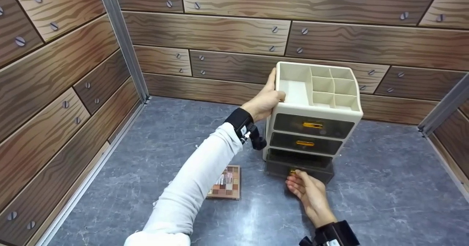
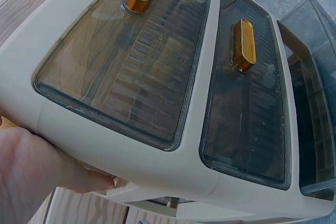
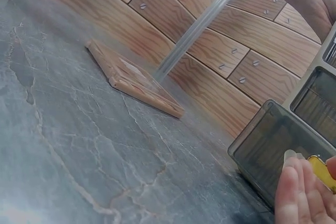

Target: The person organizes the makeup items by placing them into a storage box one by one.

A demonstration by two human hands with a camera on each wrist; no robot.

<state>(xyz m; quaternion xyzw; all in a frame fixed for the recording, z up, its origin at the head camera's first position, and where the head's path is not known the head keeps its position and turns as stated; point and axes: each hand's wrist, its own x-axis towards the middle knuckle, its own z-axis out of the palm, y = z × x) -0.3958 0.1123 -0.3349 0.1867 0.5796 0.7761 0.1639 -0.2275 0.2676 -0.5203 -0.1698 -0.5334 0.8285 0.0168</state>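
Observation:
A cream desktop drawer organizer (image 1: 318, 110) stands upright, with an open divided tray on top and three smoky, see-through drawers below. My left hand (image 1: 263, 101) grips its upper left side, the thumb over the tray's rim. The bottom drawer (image 1: 318, 173) is partly pulled out, and its visible inside looks dark. My right hand (image 1: 311, 196) pinches that drawer's yellow handle (image 3: 321, 171) between thumb and fingers. Both upper drawers are closed, each with an amber handle (image 2: 244, 44) on its front.
A flat eyeshadow palette (image 1: 231, 183) lies on the grey marbled surface (image 1: 110, 187), left of the organizer and partly behind my left sleeve. Wood-patterned walls (image 1: 220, 30) enclose the space, joined by metal posts (image 1: 122, 37) at the corners.

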